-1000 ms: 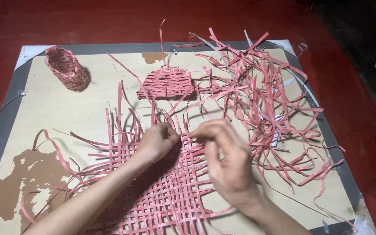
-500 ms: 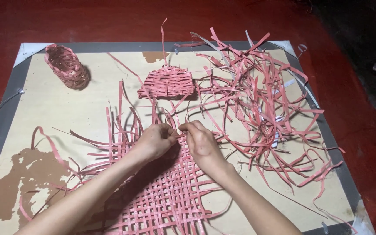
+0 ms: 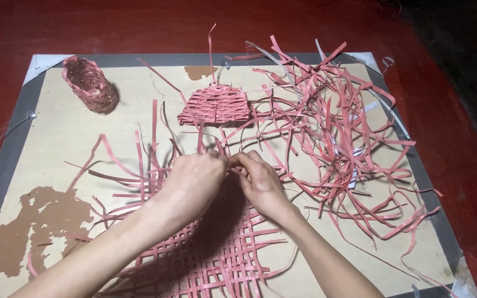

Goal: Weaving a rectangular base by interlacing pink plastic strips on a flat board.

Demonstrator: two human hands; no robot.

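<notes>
A small woven basket point(image 3: 89, 84) stands well up and left of the fingers. The left hand point(image 3: 192, 185) and right hand point(image 3: 259, 181) meet fingertip to fingertip, pinched together on pink strips at the far edge of the flat woven mat point(image 3: 216, 254) beneath them. Just beyond lies a small woven piece point(image 3: 216, 105); loose strips point(image 3: 338, 127) pile to the right.

both hands point(image 3: 224, 179) hide the strip they pinch; woven mat point(image 3: 216, 259) cut off at the bottom edge
</notes>
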